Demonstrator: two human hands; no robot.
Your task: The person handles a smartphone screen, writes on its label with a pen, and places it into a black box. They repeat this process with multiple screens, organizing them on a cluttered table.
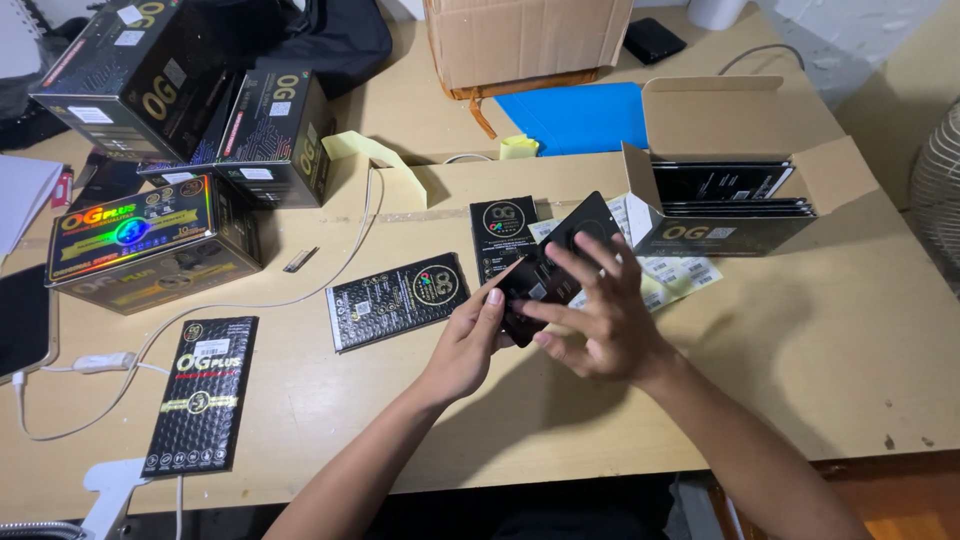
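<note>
Fingers [585, 268] cover flat black packet [545, 270] (print hidden); left hand [470, 340] beneath.

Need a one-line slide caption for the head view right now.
Both hands, left hand and right hand, hold a flat black packet above a wooden table, beside an open carton of similar packets.

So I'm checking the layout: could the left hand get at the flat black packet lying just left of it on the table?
Probably yes. The flat black packet lies uncovered beside the left hand with nothing between them, though that hand is currently gripping a small black pack along with the right hand.
</note>
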